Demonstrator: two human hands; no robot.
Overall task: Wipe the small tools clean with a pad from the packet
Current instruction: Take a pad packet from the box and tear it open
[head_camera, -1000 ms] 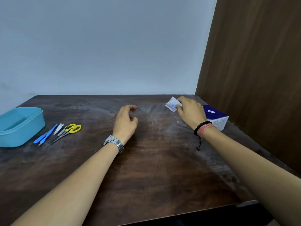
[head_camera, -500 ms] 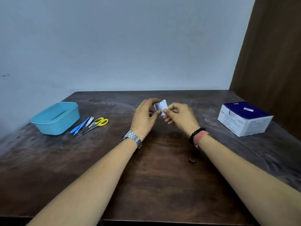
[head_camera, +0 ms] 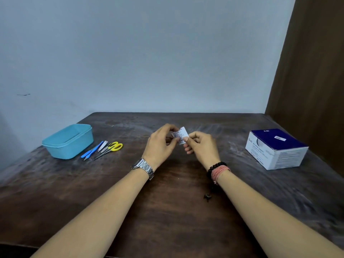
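Note:
A small white printed packet [head_camera: 180,135] is held above the middle of the dark wooden table [head_camera: 167,211]. My left hand [head_camera: 160,147] pinches its left edge and my right hand [head_camera: 202,148] pinches its right edge. The small tools lie in a row at the left: a blue-handled tool [head_camera: 91,152], a nail clipper [head_camera: 103,145], thin metal tweezers [head_camera: 101,154] and yellow-handled scissors [head_camera: 115,147]. Both hands are well to the right of the tools.
A light blue plastic tub [head_camera: 68,141] stands left of the tools. A blue and white box of alcohol swabs [head_camera: 275,148] sits at the right near a brown wall panel [head_camera: 312,81]. A small dark object [head_camera: 207,197] lies under my right forearm.
My right hand carried the packet from beside the box to the table's middle, and my left hand came up and took its other edge. My view swung left.

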